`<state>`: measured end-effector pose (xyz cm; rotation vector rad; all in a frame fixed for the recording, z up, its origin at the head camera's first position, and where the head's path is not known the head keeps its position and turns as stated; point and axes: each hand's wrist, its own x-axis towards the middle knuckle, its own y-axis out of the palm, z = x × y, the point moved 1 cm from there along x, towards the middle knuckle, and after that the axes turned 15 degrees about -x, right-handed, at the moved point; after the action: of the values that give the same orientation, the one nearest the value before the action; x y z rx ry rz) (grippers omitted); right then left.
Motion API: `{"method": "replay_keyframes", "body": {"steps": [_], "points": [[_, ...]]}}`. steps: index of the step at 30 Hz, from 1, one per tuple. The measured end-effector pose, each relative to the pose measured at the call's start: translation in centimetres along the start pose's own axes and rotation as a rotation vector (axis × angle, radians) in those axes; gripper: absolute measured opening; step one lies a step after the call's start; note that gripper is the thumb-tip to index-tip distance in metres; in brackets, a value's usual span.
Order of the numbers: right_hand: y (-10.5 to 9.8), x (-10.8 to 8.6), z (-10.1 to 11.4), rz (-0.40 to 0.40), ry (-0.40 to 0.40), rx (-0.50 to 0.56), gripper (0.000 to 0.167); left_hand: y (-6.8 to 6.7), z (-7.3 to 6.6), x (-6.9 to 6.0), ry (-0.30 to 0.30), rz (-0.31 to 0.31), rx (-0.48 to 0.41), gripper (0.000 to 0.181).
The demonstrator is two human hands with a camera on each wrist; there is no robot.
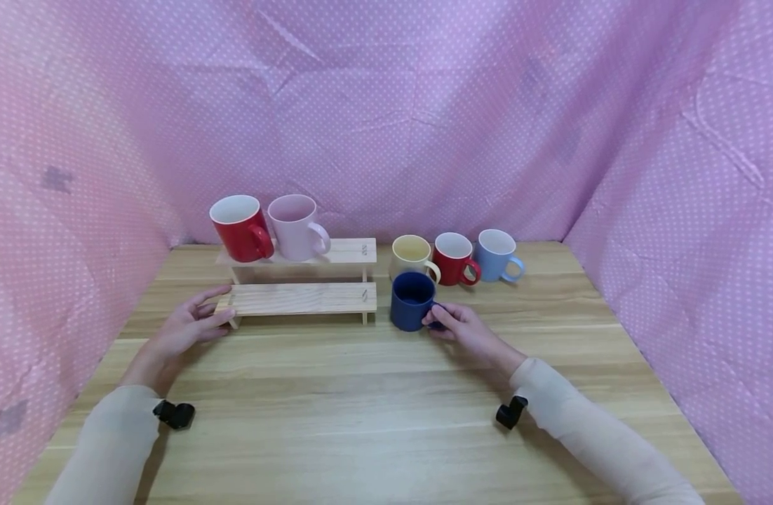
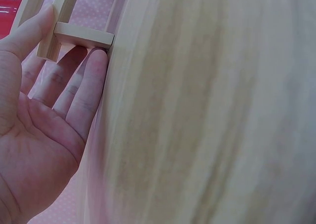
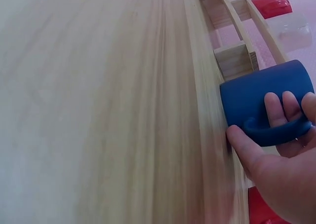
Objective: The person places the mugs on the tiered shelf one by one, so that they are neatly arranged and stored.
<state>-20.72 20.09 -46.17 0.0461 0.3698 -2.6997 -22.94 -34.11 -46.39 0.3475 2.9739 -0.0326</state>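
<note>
My left hand point(image 1: 181, 330) holds the left end of a two-tier wooden rack point(image 1: 304, 300). In the left wrist view, the thumb lies against the end of a board and the other fingers reach past a leg. With my right hand point(image 1: 471, 338) I grip the handle of a dark blue mug point(image 1: 407, 308), upright just right of the rack's lower tier. The right wrist view shows fingers through the blue mug's handle point(image 3: 276, 134) and one fingertip low by the tabletop. On the upper tier stand a red mug point(image 1: 238, 231) and a pale pink mug point(image 1: 292, 235).
Behind the blue mug, a yellow mug point(image 1: 412, 252), another red mug point(image 1: 449, 265) and a light blue mug point(image 1: 492, 259) stand in a row on the wooden table point(image 1: 336, 421). A pink dotted curtain point(image 1: 386, 140) encloses the back and sides.
</note>
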Motion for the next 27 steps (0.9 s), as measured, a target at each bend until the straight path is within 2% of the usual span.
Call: {"method": "replay_keyframes", "body": {"steps": [7, 15, 20, 27], "points": [[-0.1, -0.1, 0.9, -0.039, 0.013, -0.012, 0.039, 0.0, 0.1, 0.0, 0.013, 0.006, 0.004, 0.073], [-0.7, 0.0, 4.7, -0.074, -0.069, -0.011, 0.034, -0.1, 0.0, 0.1, -0.014, -0.013, 0.009, 0.076], [-1.1, 0.8, 7.0, -0.069, -0.127, -0.004, 0.032, -0.1, 0.0, 0.0, -0.002, -0.008, -0.011, 0.073], [-0.9, 2.0, 9.9, -0.058, -0.142, -0.009, 0.030, -0.1, 0.0, 0.1, 0.004, -0.015, -0.031, 0.071]]}}
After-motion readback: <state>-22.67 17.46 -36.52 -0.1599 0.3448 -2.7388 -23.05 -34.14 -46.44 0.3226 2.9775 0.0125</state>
